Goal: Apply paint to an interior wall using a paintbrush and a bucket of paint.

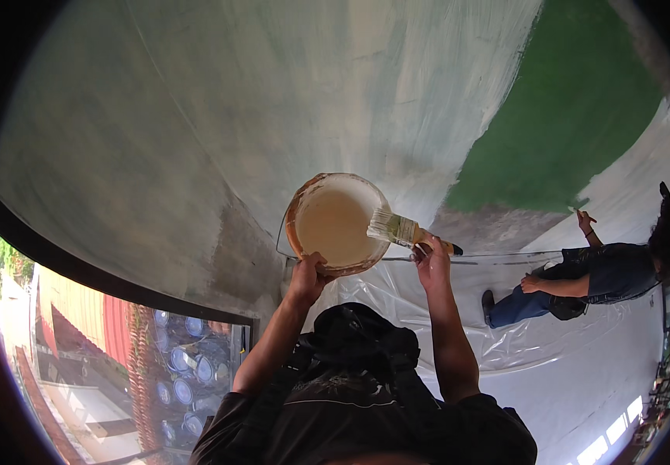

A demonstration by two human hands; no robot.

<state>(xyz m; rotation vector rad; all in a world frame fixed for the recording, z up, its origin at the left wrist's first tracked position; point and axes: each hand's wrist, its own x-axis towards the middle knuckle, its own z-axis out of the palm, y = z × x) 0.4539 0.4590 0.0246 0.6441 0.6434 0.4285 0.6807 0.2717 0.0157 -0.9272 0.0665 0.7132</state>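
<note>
My left hand (pixel 310 277) grips the near rim of a round paint bucket (pixel 341 269), thumb over the edge. Cream-coloured paint (pixel 335 224) lies inside, and a thin wire handle hangs at the bucket's left. In my right hand (pixel 432 264) is a wide flat paintbrush (pixel 396 228) with a black-tipped handle. Its pale, paint-coated bristles lie over the bucket's right rim; whether they touch it I cannot tell. Beyond the bucket rises a wall (pixel 323 93) with streaky whitish paint and a large green painted area (pixel 550 116).
At the right, another person (pixel 614 273) holds a small brush at the green area's lower edge. Clear plastic sheeting (pixel 521 343) covers part of the floor by the wall. A dark-framed window or glass opening (pixel 242 319) is at the lower left.
</note>
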